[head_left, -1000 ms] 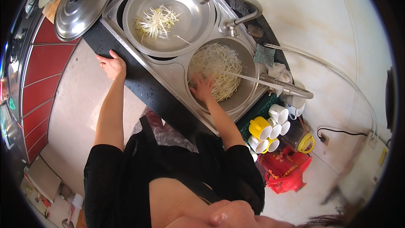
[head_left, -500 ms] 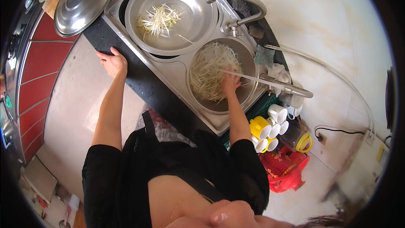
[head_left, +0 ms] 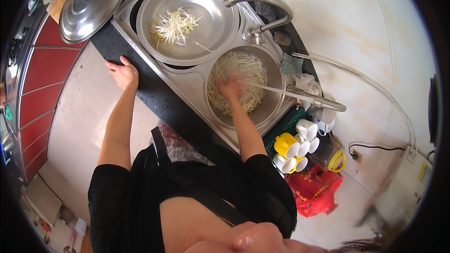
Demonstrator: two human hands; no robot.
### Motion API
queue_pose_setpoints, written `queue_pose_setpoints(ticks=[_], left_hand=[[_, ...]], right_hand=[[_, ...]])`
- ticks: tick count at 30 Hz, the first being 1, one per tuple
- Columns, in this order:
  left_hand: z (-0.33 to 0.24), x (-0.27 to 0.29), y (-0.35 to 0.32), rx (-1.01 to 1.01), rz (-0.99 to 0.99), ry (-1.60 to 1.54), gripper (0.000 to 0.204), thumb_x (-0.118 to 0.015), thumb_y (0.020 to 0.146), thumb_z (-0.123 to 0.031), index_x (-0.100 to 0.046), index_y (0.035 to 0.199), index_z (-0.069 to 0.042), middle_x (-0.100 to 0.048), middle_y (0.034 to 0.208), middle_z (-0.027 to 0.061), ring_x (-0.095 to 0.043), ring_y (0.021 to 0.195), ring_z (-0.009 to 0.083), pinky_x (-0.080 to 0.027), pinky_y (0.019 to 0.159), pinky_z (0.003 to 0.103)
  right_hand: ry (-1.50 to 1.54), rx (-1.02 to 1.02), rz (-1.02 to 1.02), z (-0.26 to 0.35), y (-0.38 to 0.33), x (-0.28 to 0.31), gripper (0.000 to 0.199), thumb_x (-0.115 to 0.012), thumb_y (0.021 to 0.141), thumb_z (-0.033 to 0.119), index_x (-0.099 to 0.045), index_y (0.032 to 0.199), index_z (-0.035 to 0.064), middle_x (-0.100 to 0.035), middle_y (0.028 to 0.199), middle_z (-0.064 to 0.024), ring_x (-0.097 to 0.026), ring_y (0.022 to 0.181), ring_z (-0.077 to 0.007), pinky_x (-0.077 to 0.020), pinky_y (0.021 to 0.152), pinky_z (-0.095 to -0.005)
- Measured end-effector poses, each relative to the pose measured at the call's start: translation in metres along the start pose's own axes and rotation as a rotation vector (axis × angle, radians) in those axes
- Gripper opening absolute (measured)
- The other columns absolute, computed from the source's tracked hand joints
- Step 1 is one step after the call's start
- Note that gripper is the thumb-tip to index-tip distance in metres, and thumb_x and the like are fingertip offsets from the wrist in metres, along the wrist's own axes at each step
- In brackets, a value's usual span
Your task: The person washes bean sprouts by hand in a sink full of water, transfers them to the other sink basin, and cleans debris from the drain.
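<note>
My right hand (head_left: 231, 89) is down among a mass of white bean sprouts (head_left: 248, 68) in the round right-hand sink basin (head_left: 273, 68). Its fingers are smeared by motion, so I cannot see whether they grip any. A thin stream of water (head_left: 269, 88) runs toward this hand from the right. At the counter's front edge, my left hand (head_left: 124, 72) rests with fingers apart and nothing in it. A wide metal bowl (head_left: 213, 4) sits over the other basin, holding a small heap of bean sprouts (head_left: 174, 27).
A curved tap (head_left: 281, 8) stands behind the basins; a metal spout (head_left: 326, 102) juts out at right. Beside the sink are several white and yellow mugs (head_left: 287, 145), a yellow-lidded jug (head_left: 336, 161) and a red basket (head_left: 318, 201). A pot lid (head_left: 93, 4) lies at far left.
My right hand has swept left through the sprouts, from the basin's right side toward its middle. The sprouts have shifted and spread. My left hand stays at the counter edge.
</note>
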State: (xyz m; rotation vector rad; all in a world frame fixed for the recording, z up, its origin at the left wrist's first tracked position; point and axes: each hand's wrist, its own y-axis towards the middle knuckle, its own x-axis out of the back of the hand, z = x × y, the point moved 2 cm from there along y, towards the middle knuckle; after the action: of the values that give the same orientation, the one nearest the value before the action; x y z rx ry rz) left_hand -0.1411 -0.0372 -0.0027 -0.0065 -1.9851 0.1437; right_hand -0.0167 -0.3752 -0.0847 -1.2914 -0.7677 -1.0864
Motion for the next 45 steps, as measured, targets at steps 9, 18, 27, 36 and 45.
queue_pose_setpoints(ticks=[9,18,27,36,45], left_hand=[[0.005,-0.002,0.003,-0.025,-0.041,0.021,0.063,-0.037,0.081,-0.047,-0.015,0.13,-0.014,-0.038,0.119,0.0189,-0.043,0.104,0.0352,-0.038,0.083,0.045],[0.003,0.001,0.001,-0.039,-0.028,0.013,0.064,-0.036,0.081,-0.047,-0.015,0.129,-0.01,-0.037,0.12,0.0228,-0.042,0.106,0.0375,-0.036,0.085,0.045],[0.002,-0.002,0.003,-0.059,-0.018,0.018,0.062,-0.037,0.082,-0.045,-0.016,0.129,-0.011,-0.039,0.117,0.0196,-0.044,0.102,0.0358,-0.038,0.082,0.045],[0.004,0.0,0.003,-0.18,0.006,-0.05,0.061,-0.041,0.083,-0.037,-0.015,0.128,-0.006,-0.039,0.115,0.0241,-0.042,0.102,0.0379,-0.037,0.084,0.042],[0.017,0.004,0.01,-0.219,0.027,-0.191,0.061,-0.043,0.083,-0.031,-0.013,0.129,-0.003,-0.038,0.11,0.0279,-0.04,0.101,0.0403,-0.035,0.085,0.042]], right_hand=[[0.087,-0.122,-0.196,-0.048,0.018,0.014,0.06,-0.059,0.068,0.032,-0.035,0.123,0.033,-0.021,0.134,-0.0091,-0.014,0.12,-0.0427,-0.0115,0.09,-0.063],[0.194,0.287,0.257,-0.101,0.072,0.01,0.068,-0.057,0.069,0.039,-0.026,0.129,0.0251,-0.022,0.13,-0.019,-0.027,0.115,-0.0378,-0.0238,0.083,-0.0625],[-0.282,0.874,0.262,-0.044,-0.022,0.002,0.054,-0.06,0.067,0.039,-0.043,0.117,0.0312,-0.011,0.138,-0.0099,-0.009,0.124,-0.0391,-0.0162,0.09,-0.0619],[-0.043,0.051,-0.026,0.007,0.033,-0.007,0.057,-0.061,0.066,0.036,-0.04,0.119,0.0317,-0.017,0.137,-0.0076,-0.013,0.124,-0.0367,-0.0171,0.089,-0.0618],[-0.383,0.284,0.241,-0.089,-0.009,0.038,0.062,-0.063,0.064,0.037,-0.038,0.121,0.0281,-0.011,0.137,-0.0117,-0.014,0.123,-0.0386,-0.0181,0.091,-0.0598]])
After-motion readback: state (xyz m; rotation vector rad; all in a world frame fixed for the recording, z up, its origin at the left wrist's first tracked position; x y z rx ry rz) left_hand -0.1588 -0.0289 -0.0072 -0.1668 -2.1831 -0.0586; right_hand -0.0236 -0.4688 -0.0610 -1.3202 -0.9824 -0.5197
